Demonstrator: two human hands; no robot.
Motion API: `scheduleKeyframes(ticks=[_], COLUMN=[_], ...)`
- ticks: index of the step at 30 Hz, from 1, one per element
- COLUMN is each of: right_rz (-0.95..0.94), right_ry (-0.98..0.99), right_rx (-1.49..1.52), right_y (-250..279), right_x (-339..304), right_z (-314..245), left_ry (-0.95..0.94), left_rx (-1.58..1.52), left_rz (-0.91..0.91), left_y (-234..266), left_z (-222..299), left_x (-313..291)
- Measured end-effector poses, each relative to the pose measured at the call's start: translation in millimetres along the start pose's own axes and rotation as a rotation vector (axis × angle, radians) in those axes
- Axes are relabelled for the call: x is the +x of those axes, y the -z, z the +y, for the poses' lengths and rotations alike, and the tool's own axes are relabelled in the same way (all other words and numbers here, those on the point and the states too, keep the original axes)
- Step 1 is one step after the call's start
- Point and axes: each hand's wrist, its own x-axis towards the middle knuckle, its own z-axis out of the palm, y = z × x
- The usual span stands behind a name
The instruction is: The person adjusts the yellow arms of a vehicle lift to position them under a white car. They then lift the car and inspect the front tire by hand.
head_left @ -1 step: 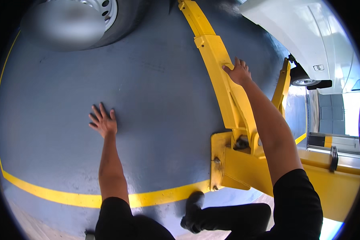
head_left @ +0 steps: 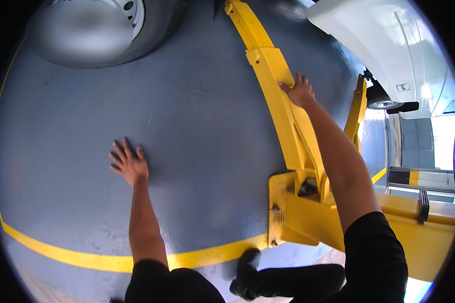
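Observation:
My right hand [head_left: 299, 92] lies on the side of a long yellow lift arm [head_left: 273, 93]. Its thumb is on the arm's upper face and its fingers bend over the right edge. To the left, my left hand [head_left: 130, 164] is spread palm down with nothing in it, over the grey floor [head_left: 187, 166]. Whether it touches the floor or hovers just above I cannot tell. The lift arm joins a yellow post base [head_left: 313, 212] by a hinged bracket, partly behind my right forearm.
A car wheel [head_left: 159, 35] is at the upper left, partly blurred. A white vehicle body [head_left: 374, 40] fills the upper right, with a second yellow lift arm [head_left: 356, 108] near it. A yellow line [head_left: 86, 260] borders the floor, close to my boot [head_left: 246, 270].
The view has shifted slightly, so the wheel, floor line and post base sit a little lower in the picture. My left hand stays spread, my right hand on the lift arm.

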Motion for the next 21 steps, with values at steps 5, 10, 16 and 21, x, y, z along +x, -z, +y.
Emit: scheduleKeyframes(ticks=[5,10,16,21], right_rz=[-0.113,-0.230,-0.230,-0.227], right_ry=[-0.087,-0.121,-0.105,-0.096], right_rx=[0.034,0.134,0.158,0.156], right_y=[-24,-19,-6,-39], right_x=[49,48,63,143], right_z=[-65,-80,-93,-71], left_ry=[-0.052,0.136,0.105,0.111], left_rx=[0.076,0.153,-0.087,-0.025], left_rz=[0.090,-0.283,0.178,0.079], left_y=[-10,1,0,-7], left_z=[4,-8,108,115], left_x=[27,55,233,216])
